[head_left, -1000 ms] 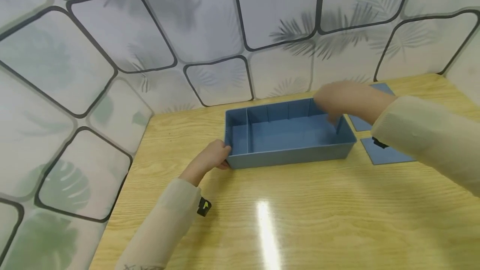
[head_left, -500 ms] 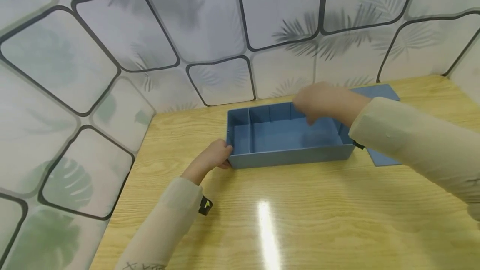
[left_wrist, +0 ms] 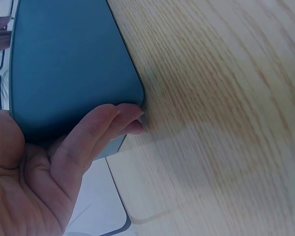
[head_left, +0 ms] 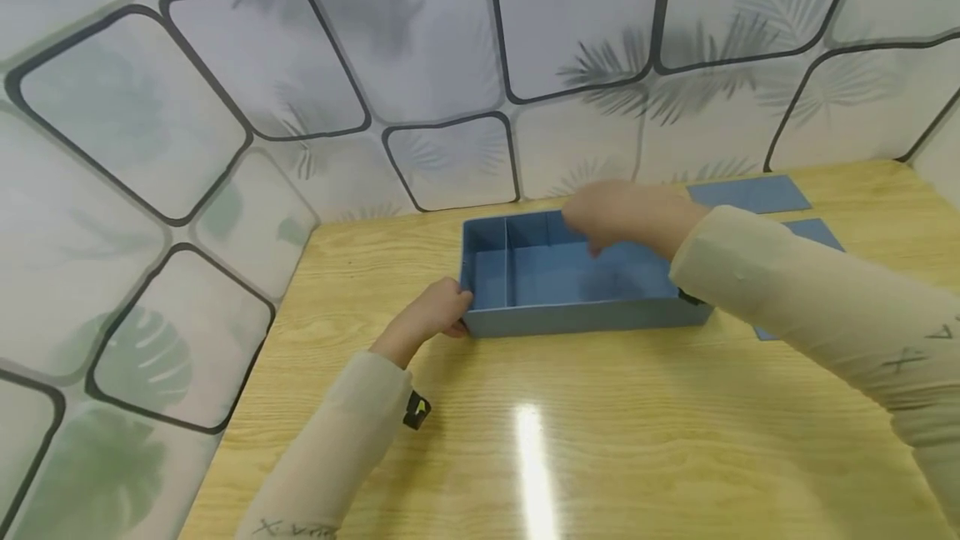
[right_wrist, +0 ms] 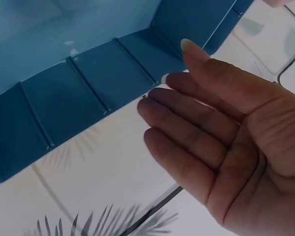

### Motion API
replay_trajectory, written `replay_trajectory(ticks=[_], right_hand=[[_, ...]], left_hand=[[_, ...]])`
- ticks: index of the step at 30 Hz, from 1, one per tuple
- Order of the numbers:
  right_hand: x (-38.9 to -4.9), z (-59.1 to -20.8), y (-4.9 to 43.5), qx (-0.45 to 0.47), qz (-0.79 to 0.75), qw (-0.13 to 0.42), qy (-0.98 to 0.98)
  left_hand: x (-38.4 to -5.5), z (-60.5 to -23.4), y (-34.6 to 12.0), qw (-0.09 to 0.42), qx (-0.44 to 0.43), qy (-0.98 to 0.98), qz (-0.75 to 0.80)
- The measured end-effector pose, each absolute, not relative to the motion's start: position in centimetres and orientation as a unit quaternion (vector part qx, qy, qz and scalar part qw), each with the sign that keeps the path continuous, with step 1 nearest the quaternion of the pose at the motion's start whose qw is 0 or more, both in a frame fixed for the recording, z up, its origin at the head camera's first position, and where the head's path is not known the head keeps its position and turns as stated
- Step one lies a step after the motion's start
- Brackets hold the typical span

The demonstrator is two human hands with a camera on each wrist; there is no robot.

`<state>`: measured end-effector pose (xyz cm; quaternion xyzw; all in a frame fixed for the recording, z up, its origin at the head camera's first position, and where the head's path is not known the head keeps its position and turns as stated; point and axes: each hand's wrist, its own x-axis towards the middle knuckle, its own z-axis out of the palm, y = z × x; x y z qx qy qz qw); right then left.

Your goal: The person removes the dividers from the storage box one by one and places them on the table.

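A blue rectangular box (head_left: 585,319) sits on the wooden table, its top open. One upright divider (head_left: 508,265) splits off a narrow compartment at its left end. My left hand (head_left: 429,311) grips the near left corner, thumb at the rim. In the left wrist view, the fingers (left_wrist: 86,135) lie along the box's outer wall (left_wrist: 73,59). Over the back wall, left of the middle of the larger compartment, hovers my right hand (head_left: 618,213). The right wrist view shows that hand (right_wrist: 221,132) with relaxed fingers and nothing in them, its thumb tip overlapping the ribbed inner wall (right_wrist: 98,76).
Flat blue pieces lie to the right of the box: one at the back (head_left: 750,193), another piece (head_left: 816,232) partly behind the right sleeve. A patterned wall (head_left: 442,165) rises behind the table (head_left: 600,440) and along its left side.
My right hand has moved left along the back wall, from the right end of the box toward the divider. The left hand has kept its grip on the corner.
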<state>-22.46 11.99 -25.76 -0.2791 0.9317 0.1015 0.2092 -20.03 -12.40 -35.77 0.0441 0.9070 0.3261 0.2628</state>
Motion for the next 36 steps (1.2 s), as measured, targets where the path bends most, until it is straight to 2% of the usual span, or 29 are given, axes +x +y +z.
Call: replay_trajectory(ticks=[11, 22, 30, 36], right_hand=[[-22.7, -26.8, 9.8, -0.289, 0.059, 0.212, 0.932], [-22.0, -27.1, 6.6, -0.388, 0.086, 0.182, 0.900], [-22.0, -27.6, 5.6, -0.390, 0.082, 0.214, 0.892], [-22.3, -28.3, 4.7, -0.428, 0.110, 0.186, 0.877]], left_hand=[[-20.0, -35.9, -12.5, 0.257, 0.055, 0.910, 0.321], [-20.0, -35.9, -12.5, 0.257, 0.059, 0.910, 0.320], [-20.2, -36.0, -12.6, 0.256, 0.064, 0.909, 0.323], [-20.1, -35.9, -12.7, 0.257, 0.065, 0.908, 0.323]])
